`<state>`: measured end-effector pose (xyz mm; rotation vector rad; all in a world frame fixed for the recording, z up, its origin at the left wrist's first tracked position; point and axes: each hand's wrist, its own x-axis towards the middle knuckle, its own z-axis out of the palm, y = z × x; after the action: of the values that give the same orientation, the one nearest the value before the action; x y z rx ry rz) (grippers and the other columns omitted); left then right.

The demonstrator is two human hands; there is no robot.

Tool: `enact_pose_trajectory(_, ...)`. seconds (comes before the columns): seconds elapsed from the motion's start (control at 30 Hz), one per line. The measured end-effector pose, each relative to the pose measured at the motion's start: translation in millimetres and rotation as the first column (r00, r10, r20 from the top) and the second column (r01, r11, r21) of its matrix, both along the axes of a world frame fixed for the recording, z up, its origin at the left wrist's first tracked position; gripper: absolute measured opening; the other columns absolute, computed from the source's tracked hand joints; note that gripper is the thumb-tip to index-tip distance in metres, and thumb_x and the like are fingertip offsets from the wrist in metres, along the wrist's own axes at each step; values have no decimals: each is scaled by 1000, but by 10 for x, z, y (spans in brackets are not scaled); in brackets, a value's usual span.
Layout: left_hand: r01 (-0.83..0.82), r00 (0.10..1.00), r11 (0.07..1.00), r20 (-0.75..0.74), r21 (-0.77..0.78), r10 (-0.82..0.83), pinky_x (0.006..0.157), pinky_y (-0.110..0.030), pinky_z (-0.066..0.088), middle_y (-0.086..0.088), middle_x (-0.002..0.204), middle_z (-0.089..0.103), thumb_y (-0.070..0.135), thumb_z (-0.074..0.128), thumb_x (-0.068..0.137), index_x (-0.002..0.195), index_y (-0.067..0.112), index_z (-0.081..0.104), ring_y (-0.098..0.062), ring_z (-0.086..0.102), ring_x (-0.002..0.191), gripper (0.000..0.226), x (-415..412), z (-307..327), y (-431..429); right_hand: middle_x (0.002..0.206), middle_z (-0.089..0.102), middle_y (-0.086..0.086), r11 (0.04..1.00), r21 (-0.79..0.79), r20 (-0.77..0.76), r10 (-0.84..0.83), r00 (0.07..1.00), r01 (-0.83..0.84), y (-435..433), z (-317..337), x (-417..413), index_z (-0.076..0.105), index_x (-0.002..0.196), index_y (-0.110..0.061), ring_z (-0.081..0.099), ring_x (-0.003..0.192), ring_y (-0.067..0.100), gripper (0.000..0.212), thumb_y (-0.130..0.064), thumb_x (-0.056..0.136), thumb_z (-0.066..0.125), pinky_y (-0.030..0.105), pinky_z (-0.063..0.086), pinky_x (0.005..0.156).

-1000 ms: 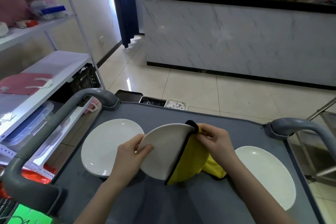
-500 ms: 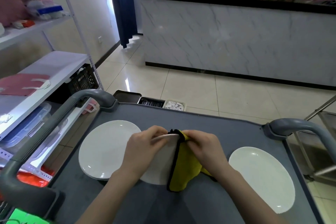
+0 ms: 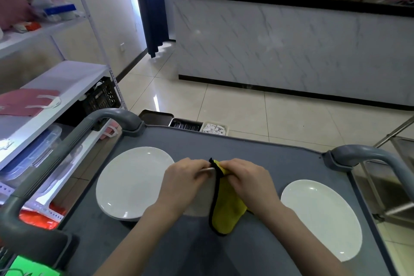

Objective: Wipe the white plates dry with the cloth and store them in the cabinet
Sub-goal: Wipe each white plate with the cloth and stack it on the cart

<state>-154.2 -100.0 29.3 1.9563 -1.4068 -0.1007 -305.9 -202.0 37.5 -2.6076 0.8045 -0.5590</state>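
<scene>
Plate sits between left hand and cloth.

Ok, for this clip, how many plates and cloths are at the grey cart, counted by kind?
White plates: 3, namely the left plate, the held plate and the right plate
Cloths: 1, the yellow cloth
Total: 4
</scene>
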Motion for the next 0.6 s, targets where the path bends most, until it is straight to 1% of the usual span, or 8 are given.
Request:
enact_pose_trajectory(0.1, -15, 988, 1000, -152, 12, 17, 73, -31, 48, 10, 82, 72, 21, 76, 82, 89, 26, 73, -13, 64, 79, 8, 75, -56, 10, 101, 69, -12, 998, 17, 119, -54, 991, 52, 21, -73, -42, 69, 107, -26, 64, 95, 15, 32, -9, 83, 56, 35, 53, 70)
enact_pose_trajectory(0.17, -41, 978, 998, -202, 39, 48, 72, -27, 48, 15, 81, 70, 18, 75, 83, 86, 28, 70, -6, 62, 77, 11, 196, -133, 98, 99, 69, -13, 994, 80, 205, -95, 974, 80, -28, -113, -125, 70, 106, -25, 64, 92, 12, 33, -7, 82, 56, 33, 52, 73)
enact_pose_trajectory(0.3, -106, 913, 993, -389, 56, 119, 67, -21, 49, 15, 77, 69, 16, 74, 85, 79, 31, 69, -6, 64, 74, 17, 325, -215, 229, 97, 69, -16, 960, 257, 269, -178, 946, 108, -114, -92, -248, 70, 105, -26, 61, 90, 3, 40, 5, 81, 61, 23, 48, 78)
enact_pose_trajectory(0.4, -122, 946, 991, -309, -60, 97, 65, -14, 46, 18, 78, 68, 13, 73, 86, 82, 27, 71, -4, 62, 75, 15, 260, -143, 180, 101, 69, -13, 959, 264, 225, -165, 960, 103, -123, -43, -252, 70, 108, -24, 62, 94, 7, 38, 3, 82, 63, 23, 47, 81)
enact_pose_trajectory(0.47, -46, 988, 992, -151, -117, 28, 68, -26, 50, 14, 79, 68, 15, 71, 87, 86, 22, 73, -6, 62, 75, 8, 166, -50, 113, 101, 69, -12, 981, 174, 167, -110, 980, 80, -87, -4, -203, 70, 108, -24, 63, 95, 11, 36, 0, 82, 63, 29, 49, 79)
enact_pose_trajectory(0.5, 3, 998, 992, -54, -122, -10, 66, -33, 51, 10, 79, 68, 17, 69, 86, 86, 20, 74, -13, 64, 75, 6, 112, -7, 73, 101, 68, -11, 991, 115, 121, -83, 989, 69, -60, 9, -163, 70, 108, -25, 63, 96, 13, 36, -2, 82, 62, 33, 50, 77)
enact_pose_trajectory(0.57, 75, 993, 992, 99, -103, -65, 59, -37, 52, 3, 77, 67, 18, 68, 81, 85, 18, 75, -22, 64, 73, 7, -16, 58, 3, 102, 67, -11, 998, 16, 25, -60, 998, 59, 20, 3, -80, 68, 110, -27, 62, 97, 15, 36, -5, 84, 58, 35, 51, 71)
enact_pose_trajectory(0.6, 90, 991, 991, 111, -100, -79, 58, -38, 52, 3, 77, 68, 17, 71, 81, 84, 18, 75, -23, 63, 73, 6, -52, 77, -19, 103, 67, -11, 998, 4, 22, -64, 998, 64, 51, -17, -56, 68, 111, -26, 62, 97, 16, 36, -5, 84, 56, 36, 51, 70)
